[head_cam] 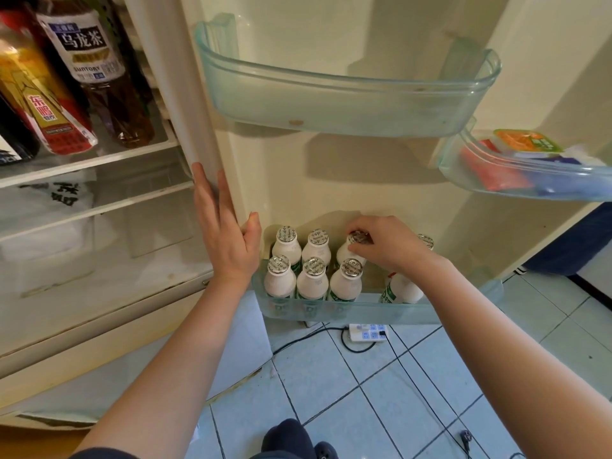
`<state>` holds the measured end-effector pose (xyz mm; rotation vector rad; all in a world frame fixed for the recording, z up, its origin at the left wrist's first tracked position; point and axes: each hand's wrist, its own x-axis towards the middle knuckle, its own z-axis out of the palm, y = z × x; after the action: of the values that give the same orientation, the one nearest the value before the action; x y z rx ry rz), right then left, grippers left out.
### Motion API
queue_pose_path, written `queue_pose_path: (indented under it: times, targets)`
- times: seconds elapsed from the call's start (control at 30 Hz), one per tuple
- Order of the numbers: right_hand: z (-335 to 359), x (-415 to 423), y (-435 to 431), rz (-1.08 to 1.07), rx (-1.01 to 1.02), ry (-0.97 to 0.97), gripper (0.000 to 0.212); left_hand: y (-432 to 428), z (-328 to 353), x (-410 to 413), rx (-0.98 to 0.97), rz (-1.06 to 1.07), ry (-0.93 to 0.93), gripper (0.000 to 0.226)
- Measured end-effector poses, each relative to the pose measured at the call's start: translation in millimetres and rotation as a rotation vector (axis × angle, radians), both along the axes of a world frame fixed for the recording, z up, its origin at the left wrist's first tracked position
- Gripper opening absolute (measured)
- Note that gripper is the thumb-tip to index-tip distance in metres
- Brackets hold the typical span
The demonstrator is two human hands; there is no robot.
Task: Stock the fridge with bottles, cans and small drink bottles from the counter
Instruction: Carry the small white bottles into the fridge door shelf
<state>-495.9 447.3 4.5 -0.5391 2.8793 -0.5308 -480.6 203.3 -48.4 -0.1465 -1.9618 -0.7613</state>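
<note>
Down at the open fridge door, a person is reaching with both bare arms toward the lowest door shelf (pixel 364 311), a clear greenish tray. The right hand (pixel 385 245) is resting over the back row, its fingers (pixel 359 248) pinching the foil-capped neck of a small white drink bottle (pixel 347 251) that is standing upright inside the tray, third from the left at the back. Two more back-row bottles (pixel 286 246) are standing to its left, and three front-row bottles (pixel 313 281) are lined up just before them, all upright and close together. Another bottle (pixel 402 289) is leaning at the right side of the tray, partly hidden by the right forearm, and one more cap (pixel 425 241) is showing behind the wrist.

The left hand (pixel 225 233) is lying flat and open against the door's inner edge, fingers spread and holding nothing.

Above, an upper door shelf (pixel 347 101) is showing no contents. A right-hand door shelf (pixel 530 173) is holding colourful packets. Inside the fridge at left, a dark tea bottle (pixel 99 71) and a yellow-and-red bottle (pixel 43 107) are lying tilted on a glass shelf (pixel 99 160). On the tiled floor (pixel 397 392) below, a power strip (pixel 367 332) is lying with black cables.
</note>
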Motion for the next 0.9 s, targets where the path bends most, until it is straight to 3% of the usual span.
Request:
queue_pose_path:
  times: [0.3, 0.73, 0.9]
  targets:
    - [6.7, -5.1, -7.6, 0.092, -0.002, -0.081, 0.03, 1.2, 3.4, 2.8, -0.026, 0.024, -0.023, 0.071]
    - [1.8, 6.8, 1.0, -0.109, -0.206, -0.128, 0.046, 3.6, 6.4, 7.0, 0.016, 0.035, -0.059, 0.068]
    - [4.3, 24.3, 30.8, -0.284, -0.285, 0.164, 0.031, 5.1, 5.0, 7.0, 0.055, 0.031, -0.051, 0.061]
